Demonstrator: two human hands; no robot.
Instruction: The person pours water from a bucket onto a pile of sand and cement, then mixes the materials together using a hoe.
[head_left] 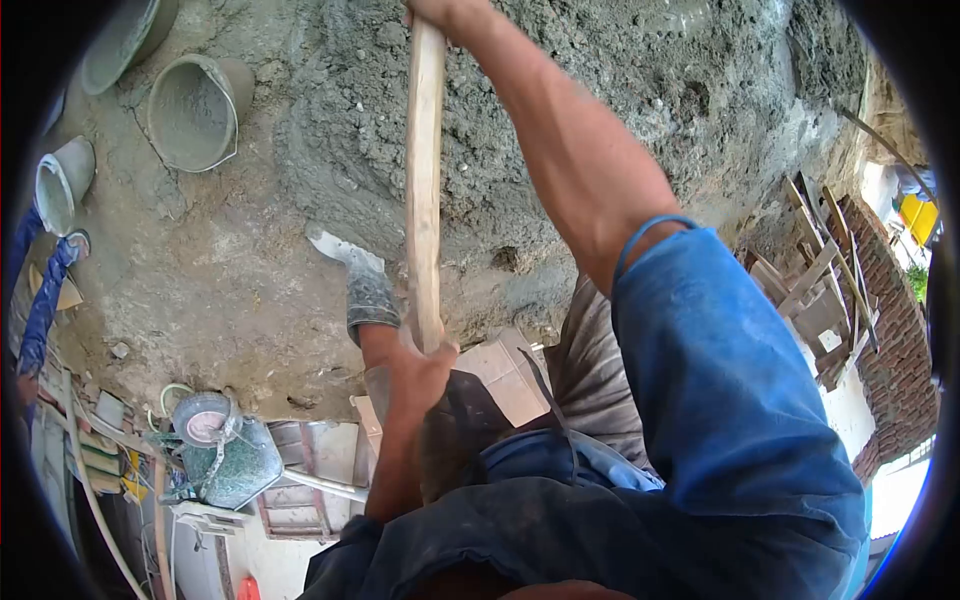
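Note:
A long pale wooden handle [424,170] runs upright through the middle of the head view. My left hand [425,372] is closed round its lower end, close to my body. Out at the top edge, my right hand [436,8] grips the same handle farther along; part of this hand is cut off by the frame. Whatever is at the far end of the handle lies out of view. Beyond and beside the handle spreads a heap of wet grey mortar [560,130]. A mortar-covered boot [370,290] stands left of the handle.
Buckets [228,105] stand at the upper left, near another person's blue-clad leg [45,300]. At the lower left is a wheelbarrow [240,465] with its wheel showing. Wooden planks [825,270] and stacked bricks [895,340] lie at the right.

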